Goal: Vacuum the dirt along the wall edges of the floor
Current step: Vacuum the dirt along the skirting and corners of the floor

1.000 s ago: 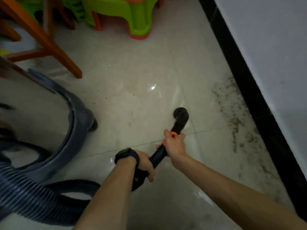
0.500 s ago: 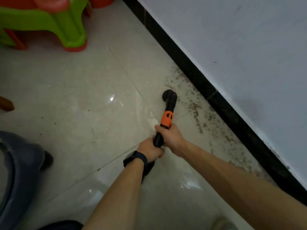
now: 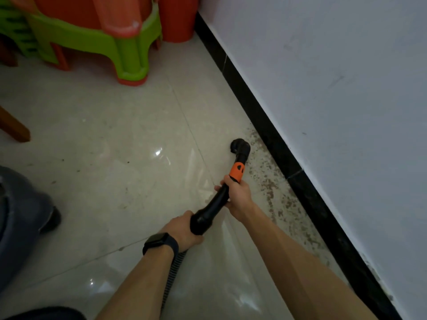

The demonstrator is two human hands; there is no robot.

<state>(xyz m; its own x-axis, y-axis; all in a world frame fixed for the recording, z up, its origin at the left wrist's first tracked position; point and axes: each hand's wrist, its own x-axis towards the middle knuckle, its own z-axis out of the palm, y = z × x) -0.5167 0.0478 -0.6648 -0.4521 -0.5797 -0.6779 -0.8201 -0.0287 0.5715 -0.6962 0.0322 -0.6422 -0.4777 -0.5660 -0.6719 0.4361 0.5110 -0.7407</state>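
Glossy pale floor (image 3: 115,135) meets white wall (image 3: 323,88) with black skirting (image 3: 251,107), green and orange stools (image 3: 129,49) near it.

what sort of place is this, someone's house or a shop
Most likely a room in a home, though a small eatery is possible: glossy tiled floor, a white wall with black skirting, and stacked green and orange plastic stools by the wall. The person grips a vacuum wand.
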